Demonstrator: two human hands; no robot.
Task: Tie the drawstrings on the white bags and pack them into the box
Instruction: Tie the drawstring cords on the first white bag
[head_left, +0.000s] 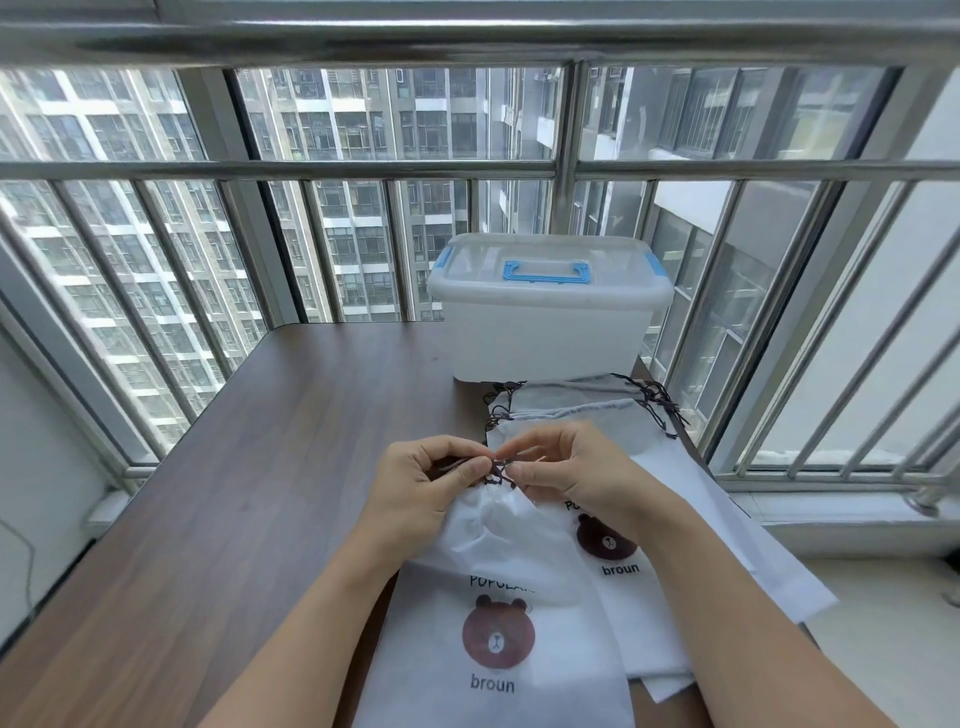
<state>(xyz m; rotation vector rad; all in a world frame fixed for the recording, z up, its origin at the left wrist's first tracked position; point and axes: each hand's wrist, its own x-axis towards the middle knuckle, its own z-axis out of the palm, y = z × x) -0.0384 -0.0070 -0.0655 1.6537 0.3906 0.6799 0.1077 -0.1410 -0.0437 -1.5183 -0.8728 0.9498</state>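
- Near the table's front edge, in the head view, the bag being tied lies flat with its long axis running from front to back, gathered mouth pointing toward the far edge and the box; the bear print sits right way up for the person.
- At that mouth the left hand and the right hand meet, each with thumb and fingertips pinched on the dark drawstring, the two hands nearly touching.
- To the right, toward the table's right edge, a pile of other white bags fans out partly under the held one, cords bunched at the end nearest the box.
- The box stands at the far right corner with its lid on and the blue handle flat.
- Risks, as I judge them: the thin cord could slip from the pinch before the knot sets, leaving it loose; pulling hard could drag the light bag across the pile and tangle cords; the lid must come off before any packing.
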